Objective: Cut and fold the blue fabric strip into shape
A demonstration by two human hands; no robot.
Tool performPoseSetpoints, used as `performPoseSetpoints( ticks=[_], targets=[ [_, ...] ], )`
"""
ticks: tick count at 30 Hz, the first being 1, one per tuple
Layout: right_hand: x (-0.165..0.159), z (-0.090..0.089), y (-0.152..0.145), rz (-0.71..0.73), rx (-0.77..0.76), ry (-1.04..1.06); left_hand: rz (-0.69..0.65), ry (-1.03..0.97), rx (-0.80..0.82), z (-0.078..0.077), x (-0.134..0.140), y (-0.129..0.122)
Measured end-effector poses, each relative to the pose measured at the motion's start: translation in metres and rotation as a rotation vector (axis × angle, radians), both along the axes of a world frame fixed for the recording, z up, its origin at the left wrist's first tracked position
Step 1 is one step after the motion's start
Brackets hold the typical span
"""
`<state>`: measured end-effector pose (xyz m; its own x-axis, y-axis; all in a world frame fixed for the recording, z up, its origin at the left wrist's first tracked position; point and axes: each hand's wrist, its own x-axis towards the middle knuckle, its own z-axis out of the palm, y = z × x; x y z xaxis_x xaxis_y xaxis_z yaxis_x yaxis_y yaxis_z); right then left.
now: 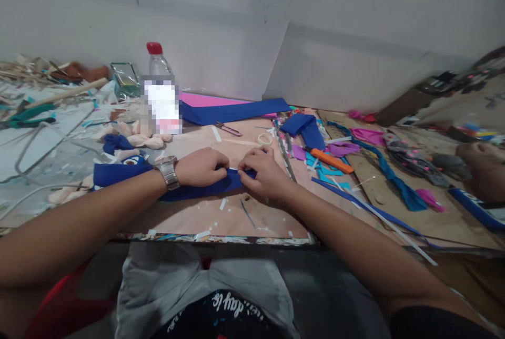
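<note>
A dark blue fabric strip [209, 187] lies across the worktable in front of me, with a thin white edge showing between my hands. My left hand [201, 167], with a metal watch [169, 172] at its wrist, is closed with thumb and fingers on the strip's upper edge. At the strip's right end, my right hand [263, 173] pinches the fabric between thumb and fingers. Part of the strip is hidden under my left hand and forearm. Just beyond my hands lie a roll of tape [264, 139] and small thread snips [228, 129].
A lit phone [162, 105] leans against a red-capped bottle [160, 65]. Left are a blue-and-white fabric piece [118, 173], a cable [19, 155] and green-handled pliers [31, 116]. Right are an orange cutter [331, 161], fabric scraps [305, 127] and another person's arm [483, 171].
</note>
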<state>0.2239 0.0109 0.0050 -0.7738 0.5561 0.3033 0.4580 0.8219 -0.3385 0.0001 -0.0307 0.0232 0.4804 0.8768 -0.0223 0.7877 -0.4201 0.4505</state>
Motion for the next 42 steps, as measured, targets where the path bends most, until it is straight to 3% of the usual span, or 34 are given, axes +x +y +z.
performPoseSetpoints(
  ticks=[17,24,30,35,42],
  targets=[
    [-0.0004,-0.0065,0.0008,0.089,0.025,0.09,-0.084,-0.125,-0.252,-0.0076,-0.0047,0.006],
    [0.0002,-0.0047,-0.0005,0.117,0.112,0.136,-0.059,-0.105,-0.186,-0.0065,-0.0058,0.0053],
    [0.0012,-0.0059,-0.0008,0.12,0.117,0.134,0.008,-0.197,-0.421,-0.006,-0.0048,0.0047],
    [0.0013,-0.0086,-0.0002,0.095,0.113,0.16,-0.061,-0.203,-0.232,-0.0073,-0.0055,0.0075],
    [0.0005,-0.0036,-0.0035,0.022,0.061,0.11,-0.047,-0.224,-0.14,-0.0043,-0.0023,0.0039]
  ],
)
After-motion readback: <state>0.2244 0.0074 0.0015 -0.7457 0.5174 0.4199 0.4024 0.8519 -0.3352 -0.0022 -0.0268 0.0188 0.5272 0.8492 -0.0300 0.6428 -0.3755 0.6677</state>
